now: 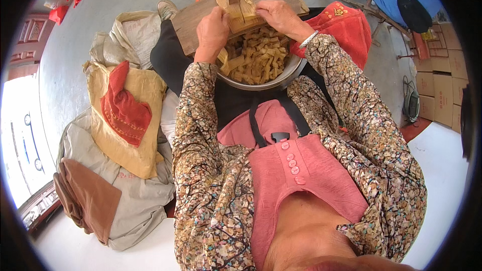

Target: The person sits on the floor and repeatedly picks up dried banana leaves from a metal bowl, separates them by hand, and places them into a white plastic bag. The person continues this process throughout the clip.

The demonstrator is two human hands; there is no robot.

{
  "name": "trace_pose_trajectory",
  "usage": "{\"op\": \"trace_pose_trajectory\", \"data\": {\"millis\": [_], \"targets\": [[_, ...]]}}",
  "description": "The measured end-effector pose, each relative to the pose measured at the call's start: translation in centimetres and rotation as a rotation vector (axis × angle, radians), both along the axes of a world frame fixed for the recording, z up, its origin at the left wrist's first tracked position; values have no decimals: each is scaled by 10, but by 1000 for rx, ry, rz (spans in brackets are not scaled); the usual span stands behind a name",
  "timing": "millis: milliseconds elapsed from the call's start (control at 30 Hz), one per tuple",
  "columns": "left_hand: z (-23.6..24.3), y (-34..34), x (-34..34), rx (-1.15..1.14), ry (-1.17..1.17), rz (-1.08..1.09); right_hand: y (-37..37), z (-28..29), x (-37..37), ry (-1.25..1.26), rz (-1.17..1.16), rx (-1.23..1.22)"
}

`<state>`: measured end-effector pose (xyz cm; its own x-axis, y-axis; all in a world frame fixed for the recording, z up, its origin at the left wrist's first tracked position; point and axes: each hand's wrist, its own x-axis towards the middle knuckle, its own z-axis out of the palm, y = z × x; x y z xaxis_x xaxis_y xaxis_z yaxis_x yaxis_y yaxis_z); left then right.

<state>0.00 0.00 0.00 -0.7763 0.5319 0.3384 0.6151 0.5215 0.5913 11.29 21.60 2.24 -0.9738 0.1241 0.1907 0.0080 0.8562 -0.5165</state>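
Gripping a wooden block (236, 1) on a board (201, 20) over a steel bowl (281, 75) of tan strips (256, 55).
Left hand (212, 30) and right hand (281, 17) have fingers closed on the block; flat brown cartons (442, 85) stack at the floor's right edge, a red cloth (123, 108) lies on a yellow sack (140, 150) left.

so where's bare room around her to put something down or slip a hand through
Bare grey floor lies beyond the cloth sacks, and white floor beside the flattened cartons. The lap is crowded: metal bowl full of tan strips, wooden board above it, left hand and right hand on the wooden tool.
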Motion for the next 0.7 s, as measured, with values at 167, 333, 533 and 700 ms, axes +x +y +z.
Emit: {"op": "trace_pose_trajectory", "data": {"millis": [167,333,533,700], "targets": [[-2,-27,43,52,-203,45,9,-16,53,176,140,247],[24,-12,90,471,-1036,-220,-69,40,44,528,135,260],[48,-22,110,428,-1304,-375,-54,54,31,455,138,235],[63,-32,86,121,-347,-299,-53,35,62,-12,292,130]]}}
